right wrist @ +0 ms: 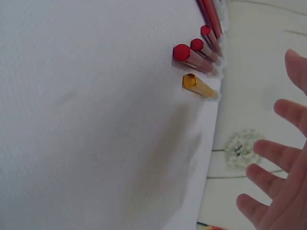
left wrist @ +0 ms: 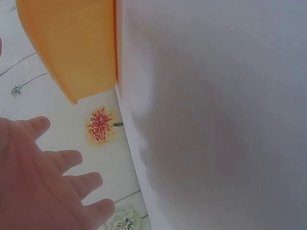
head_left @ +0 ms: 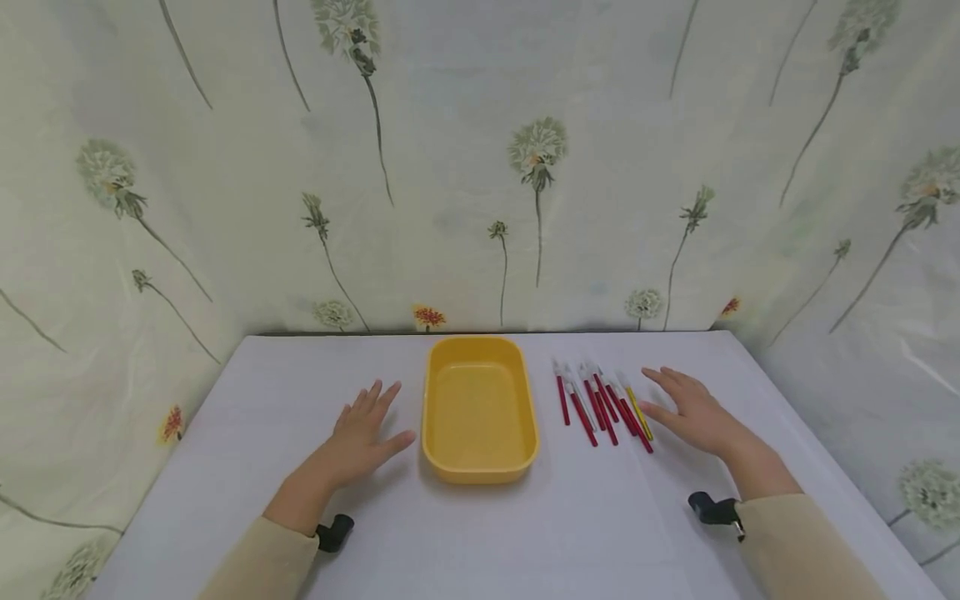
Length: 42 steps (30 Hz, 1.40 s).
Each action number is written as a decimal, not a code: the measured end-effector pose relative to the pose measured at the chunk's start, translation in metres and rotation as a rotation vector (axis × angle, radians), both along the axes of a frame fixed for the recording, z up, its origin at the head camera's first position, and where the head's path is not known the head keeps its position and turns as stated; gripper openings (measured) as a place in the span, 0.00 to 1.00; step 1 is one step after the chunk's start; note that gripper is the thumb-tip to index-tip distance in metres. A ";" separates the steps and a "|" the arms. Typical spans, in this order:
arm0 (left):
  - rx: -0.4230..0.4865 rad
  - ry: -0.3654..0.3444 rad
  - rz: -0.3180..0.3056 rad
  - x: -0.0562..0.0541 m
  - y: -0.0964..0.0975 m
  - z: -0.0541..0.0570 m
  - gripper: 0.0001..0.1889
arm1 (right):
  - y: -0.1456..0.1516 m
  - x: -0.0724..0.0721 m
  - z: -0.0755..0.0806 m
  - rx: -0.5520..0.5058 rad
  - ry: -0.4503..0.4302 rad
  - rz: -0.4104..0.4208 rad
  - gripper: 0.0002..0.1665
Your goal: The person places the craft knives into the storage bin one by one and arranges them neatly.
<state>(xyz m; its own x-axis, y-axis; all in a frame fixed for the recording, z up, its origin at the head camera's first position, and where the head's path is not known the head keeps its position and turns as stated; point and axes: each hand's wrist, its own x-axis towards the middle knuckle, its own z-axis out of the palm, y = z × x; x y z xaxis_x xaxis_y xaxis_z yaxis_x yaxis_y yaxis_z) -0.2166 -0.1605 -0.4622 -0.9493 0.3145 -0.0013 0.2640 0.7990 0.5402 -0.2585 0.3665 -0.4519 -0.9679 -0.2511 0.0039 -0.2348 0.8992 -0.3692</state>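
The head view shows pens lying on a white worktop, to the right of a tray. They are slim and straight, with pale, see-through far ends, and lie slanted side by side in a loose cluster, some overlapping. At least seven are red; overlap makes the exact number unsure. One is yellow, at the cluster's right, and one among the reds looks whitish. The tray is a single one, plain yellow with rounded corners and a raised rim. The left hand is just left of it, grip spread and holding nothing. The right hand is just right of the pens, its grip also spread and holding nothing. Two beige sleeves show.

The left wrist view shows the tray's outer wall at the upper left, and four fingers spread apart below.

The right wrist view shows the pens' near ends: three round red ones and one yellow, with more red shafts at the top edge. Five digits fan out at the right, clear of them.
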 end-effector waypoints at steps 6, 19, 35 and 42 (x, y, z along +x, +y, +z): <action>0.071 -0.029 -0.028 -0.001 0.008 0.002 0.45 | -0.006 -0.004 -0.003 -0.035 0.000 0.015 0.40; 0.268 -0.205 0.010 -0.009 0.030 -0.004 0.48 | -0.012 -0.015 -0.009 -0.106 -0.019 -0.042 0.29; 0.461 -0.334 0.019 -0.009 0.040 -0.003 0.52 | -0.016 -0.025 -0.010 -0.160 -0.168 -0.120 0.24; 0.569 -0.383 0.013 -0.012 0.040 -0.007 0.54 | -0.019 -0.028 -0.010 -0.155 -0.217 -0.125 0.22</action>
